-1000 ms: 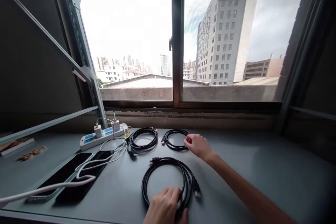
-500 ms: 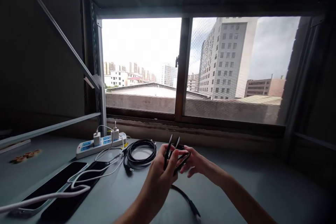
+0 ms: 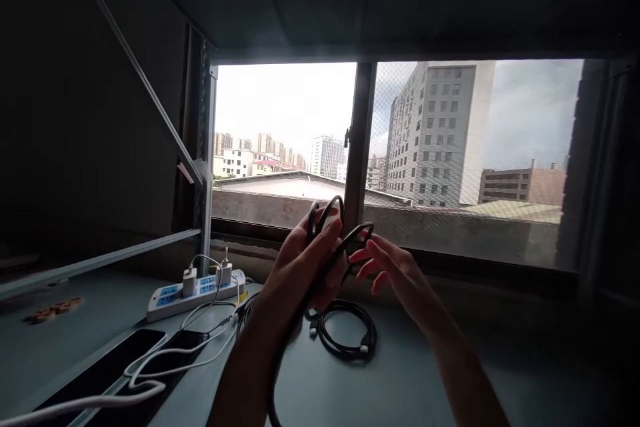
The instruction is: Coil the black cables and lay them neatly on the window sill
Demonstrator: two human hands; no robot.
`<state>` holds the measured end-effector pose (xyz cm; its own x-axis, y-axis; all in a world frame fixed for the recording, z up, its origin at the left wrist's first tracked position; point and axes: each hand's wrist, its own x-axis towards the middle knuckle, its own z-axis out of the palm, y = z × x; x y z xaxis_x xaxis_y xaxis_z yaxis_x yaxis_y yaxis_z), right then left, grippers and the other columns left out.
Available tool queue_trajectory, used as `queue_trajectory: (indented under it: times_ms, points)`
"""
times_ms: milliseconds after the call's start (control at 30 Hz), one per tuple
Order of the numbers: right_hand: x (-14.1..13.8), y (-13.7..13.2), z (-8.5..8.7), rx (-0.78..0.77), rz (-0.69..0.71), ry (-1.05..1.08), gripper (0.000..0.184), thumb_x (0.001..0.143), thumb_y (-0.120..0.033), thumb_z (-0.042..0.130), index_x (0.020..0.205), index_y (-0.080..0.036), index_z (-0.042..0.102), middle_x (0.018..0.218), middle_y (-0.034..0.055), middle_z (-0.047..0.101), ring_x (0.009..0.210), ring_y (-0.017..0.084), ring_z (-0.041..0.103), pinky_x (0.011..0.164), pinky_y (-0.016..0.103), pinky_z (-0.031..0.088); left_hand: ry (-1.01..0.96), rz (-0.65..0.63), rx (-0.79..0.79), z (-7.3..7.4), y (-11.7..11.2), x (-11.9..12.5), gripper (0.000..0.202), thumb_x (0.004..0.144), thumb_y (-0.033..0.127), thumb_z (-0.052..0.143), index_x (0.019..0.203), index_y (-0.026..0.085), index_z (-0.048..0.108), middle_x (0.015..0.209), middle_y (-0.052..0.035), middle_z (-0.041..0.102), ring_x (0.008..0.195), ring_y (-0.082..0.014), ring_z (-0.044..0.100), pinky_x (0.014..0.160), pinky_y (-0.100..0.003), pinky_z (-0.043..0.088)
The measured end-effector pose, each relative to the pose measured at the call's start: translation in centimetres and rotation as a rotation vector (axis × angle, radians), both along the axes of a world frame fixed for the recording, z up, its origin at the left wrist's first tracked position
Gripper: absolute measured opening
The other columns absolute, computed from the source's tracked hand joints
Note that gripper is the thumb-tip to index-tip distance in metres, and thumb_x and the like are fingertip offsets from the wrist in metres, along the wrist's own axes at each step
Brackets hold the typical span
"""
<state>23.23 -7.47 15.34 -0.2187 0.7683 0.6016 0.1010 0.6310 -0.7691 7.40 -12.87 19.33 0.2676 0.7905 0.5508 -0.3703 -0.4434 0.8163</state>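
Observation:
My left hand (image 3: pixel 313 257) is raised above the table, its fingers closed round loops of a black cable (image 3: pixel 334 203). One loop stands out to the right, and a loose length hangs down past my left forearm to the bottom of the view. Beside that right-hand loop is my right hand (image 3: pixel 395 267), its fingers spread apart. Its fingertips are close to the cable; I cannot tell whether they touch it. On the table beyond and below lies a coiled black cable (image 3: pixel 345 350) with plugs at its ends. Another black coil (image 3: pixel 246 313) is partly hidden behind my left arm.
A white power strip (image 3: pixel 200 293) with two chargers stands at the back left. White cables (image 3: pixel 145 370) run across two dark phones (image 3: pixel 103 373) on the table's left side. A metal shelf post (image 3: pixel 206 167) rises there, before a window (image 3: pixel 280 113).
Both hands have risen with the cable, and the right fingers have spread. The view has tilted up, and a coil on the table beneath the hands has come into sight.

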Motion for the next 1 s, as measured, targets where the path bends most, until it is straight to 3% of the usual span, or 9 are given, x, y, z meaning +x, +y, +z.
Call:
queue_trajectory:
  times_ms: [67, 233, 367, 533, 633, 733, 867, 933, 1000]
  points:
    - [-0.2, -0.5, -0.2, -0.044, 0.033, -0.099, 0.056, 0.085, -0.063, 0.04, 0.11, -0.016, 0.057, 0.093, 0.0088, 0.063, 0.069, 0.02, 0.061, 0.045, 0.023, 0.044, -0.033, 0.023, -0.026, -0.3, 0.7, 0.1, 0.021, 0.086, 0.034, 0.049, 0.076, 0.019, 0.038, 0.038, 0.0107, 0.035, 0.027, -0.0015, 0.02, 0.027, -0.01, 0.013]
    - [-0.5, -3.8, -0.7, -0.112, -0.017, -0.451, 0.059, 0.089, -0.06, 0.035, 0.067, -0.016, 0.069, 0.063, 0.0038, 0.062, 0.06, 0.016, 0.059, 0.055, 0.022, 0.043, -0.13, 0.052, -0.076, -0.2, 2.3, -0.4, 0.018, 0.087, 0.032, 0.046, 0.099, 0.018, 0.044, 0.042, 0.0107, 0.04, 0.025, -0.0019, 0.025, 0.026, -0.009, 0.016]
    - [-2.8, -5.5, -1.3, -0.164, 0.208, -0.514, 0.034, 0.075, -0.052, 0.066, 0.096, -0.025, 0.069, 0.085, -0.001, 0.065, 0.079, 0.017, 0.06, 0.066, 0.021, 0.045, -0.22, 0.141, -0.138, -0.3, 3.2, -0.7, 0.025, 0.086, 0.023, 0.048, 0.109, 0.016, 0.042, 0.048, 0.0094, 0.046, 0.028, -0.0007, 0.03, 0.028, -0.008, 0.021]
    - [-6.0, -5.4, -2.8, -0.141, 0.235, -0.348, 0.028, 0.069, -0.039, 0.074, 0.09, -0.022, 0.067, 0.088, -0.0011, 0.065, 0.082, 0.016, 0.06, 0.072, 0.021, 0.047, -0.19, 0.165, -0.083, -0.5, 3.4, -1.0, 0.013, 0.087, 0.019, 0.045, 0.099, 0.015, 0.044, 0.052, 0.0067, 0.049, 0.031, -0.0015, 0.036, 0.031, -0.009, 0.028]
    - [-7.2, -5.4, -3.5, -0.099, 0.203, -0.295, 0.022, 0.072, -0.033, 0.07, 0.09, -0.021, 0.064, 0.077, -0.0022, 0.065, 0.069, 0.014, 0.062, 0.06, 0.019, 0.048, -0.136, 0.183, 0.007, -0.6, 3.2, -1.0, 0.026, 0.087, 0.02, 0.045, 0.112, 0.016, 0.04, 0.054, 0.0059, 0.052, 0.033, -0.0039, 0.041, 0.032, -0.011, 0.031]
    - [-7.7, -5.8, -3.6, 0.095, 0.069, -0.256, 0.014, 0.075, -0.023, 0.064, 0.088, -0.02, 0.06, 0.067, -0.0031, 0.064, 0.057, 0.013, 0.061, 0.056, 0.021, 0.047, -0.031, 0.226, 0.069, -0.8, 3.1, -0.9, 0.042, 0.086, 0.021, 0.045, 0.125, 0.018, 0.031, 0.059, 0.0045, 0.057, 0.035, -0.0077, 0.048, 0.032, -0.015, 0.034]
    - [-6.4, -6.5, -2.6, 0.095, 0.147, -0.111, 0.013, 0.081, -0.016, 0.05, 0.093, -0.02, 0.051, 0.076, -0.0004, 0.065, 0.065, 0.015, 0.063, 0.061, 0.024, 0.051, 0.112, 0.235, 0.088, -0.7, 3.2, -1.7, 0.04, 0.083, 0.019, 0.046, 0.122, 0.011, 0.041, 0.066, -0.0008, 0.064, 0.043, -0.0094, 0.056, 0.044, -0.018, 0.045]
    - [-4.5, -6.8, -1.7, 0.034, 0.211, 0.045, 0.01, 0.087, -0.019, 0.04, 0.095, -0.022, 0.045, 0.075, -0.0002, 0.065, 0.063, 0.015, 0.064, 0.057, 0.024, 0.052, 0.158, 0.22, 0.079, -0.5, 3.2, -2.5, 0.041, 0.083, 0.021, 0.045, 0.122, 0.009, 0.043, 0.068, -0.0033, 0.065, 0.049, -0.0115, 0.06, 0.051, -0.02, 0.048]
    - [-2.0, -6.8, -0.7, 0.03, 0.163, 0.144, 0.009, 0.09, -0.021, 0.034, 0.096, -0.025, 0.04, 0.073, -0.0016, 0.063, 0.053, 0.015, 0.062, 0.048, 0.023, 0.05, 0.203, 0.198, 0.052, -0.3, 3.3, -3.5, 0.045, 0.084, 0.025, 0.044, 0.126, 0.008, 0.041, 0.067, -0.0045, 0.066, 0.053, -0.0149, 0.062, 0.055, -0.024, 0.05]
